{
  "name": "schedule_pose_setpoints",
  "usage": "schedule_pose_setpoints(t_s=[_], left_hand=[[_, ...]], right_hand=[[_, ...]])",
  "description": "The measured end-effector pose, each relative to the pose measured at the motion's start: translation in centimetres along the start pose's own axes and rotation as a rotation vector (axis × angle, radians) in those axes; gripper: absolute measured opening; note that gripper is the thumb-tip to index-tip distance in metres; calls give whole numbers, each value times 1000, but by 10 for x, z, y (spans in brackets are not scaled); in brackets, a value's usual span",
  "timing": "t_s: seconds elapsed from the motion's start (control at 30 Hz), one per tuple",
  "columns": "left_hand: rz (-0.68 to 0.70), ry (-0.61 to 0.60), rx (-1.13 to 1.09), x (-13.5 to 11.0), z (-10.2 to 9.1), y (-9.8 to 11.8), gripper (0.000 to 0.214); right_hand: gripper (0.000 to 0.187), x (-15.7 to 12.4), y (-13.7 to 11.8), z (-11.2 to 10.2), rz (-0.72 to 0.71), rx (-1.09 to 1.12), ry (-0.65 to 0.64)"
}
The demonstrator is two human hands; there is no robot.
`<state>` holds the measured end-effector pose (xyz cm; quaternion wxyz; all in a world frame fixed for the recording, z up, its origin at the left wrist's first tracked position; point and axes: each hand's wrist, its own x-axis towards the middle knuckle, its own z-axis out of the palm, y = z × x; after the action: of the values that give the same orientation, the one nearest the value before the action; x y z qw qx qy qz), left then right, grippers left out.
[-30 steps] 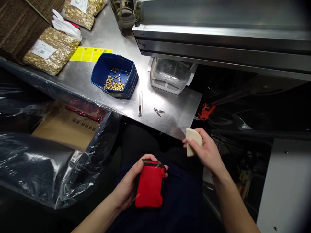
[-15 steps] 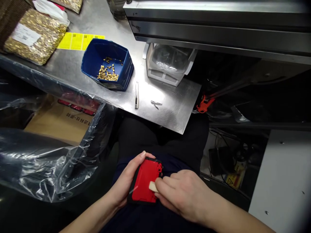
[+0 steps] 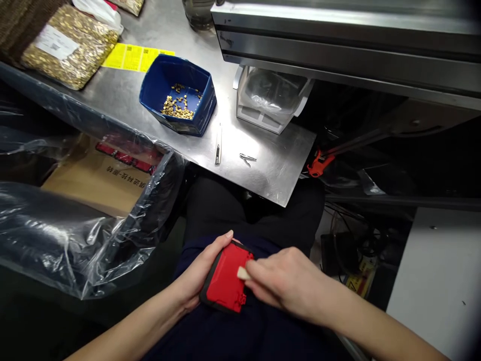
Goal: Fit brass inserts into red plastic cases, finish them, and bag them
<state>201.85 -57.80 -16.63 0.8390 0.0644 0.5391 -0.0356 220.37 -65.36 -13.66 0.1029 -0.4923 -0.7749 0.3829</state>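
My left hand (image 3: 201, 271) grips a small red block with a black rim (image 3: 225, 281), held over my lap. My right hand (image 3: 285, 283) is closed on a cream-coloured wedge (image 3: 243, 273), and only its tip shows, pressed against the red block's right side. Both hands sit low, in front of the metal table's edge (image 3: 263, 188).
On the metal table stand a blue bin (image 3: 178, 103) with small brass parts, tweezers (image 3: 217, 145), a small metal clip (image 3: 247, 159) and a white plastic-lined holder (image 3: 271, 100). Bags of brass parts (image 3: 69, 47) and yellow labels (image 3: 137, 56) lie far left. A plastic-wrapped carton (image 3: 93, 180) sits left.
My right hand brought the cream wedge down from beside the table's corner to the red block, then shifted it slightly up along the block. The left hand tilted the block.
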Motion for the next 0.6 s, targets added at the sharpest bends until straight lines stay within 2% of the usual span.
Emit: schedule_pose_setpoints(t_s=[0.07, 0.13, 0.23, 0.37, 0.5, 0.6], left_hand=[[46, -9, 19, 0, 1, -1, 47], [59, -5, 24, 0, 2, -1, 47], [14, 3, 6, -1, 4, 0, 50], [31, 7, 10, 1, 4, 1, 46], [-40, 32, -9, 3, 1, 1, 53], [-31, 26, -41, 3, -1, -1, 53]], right_hand=[[25, 1, -1, 0, -46, 32, -11], [27, 1, -3, 0, -33, 31, -8], [29, 1, -4, -1, 38, 26, -22], [28, 2, -1, -2, -13, 33, -25], [31, 2, 3, -3, 30, 39, -10], [29, 3, 2, -3, -7, 80, -12]])
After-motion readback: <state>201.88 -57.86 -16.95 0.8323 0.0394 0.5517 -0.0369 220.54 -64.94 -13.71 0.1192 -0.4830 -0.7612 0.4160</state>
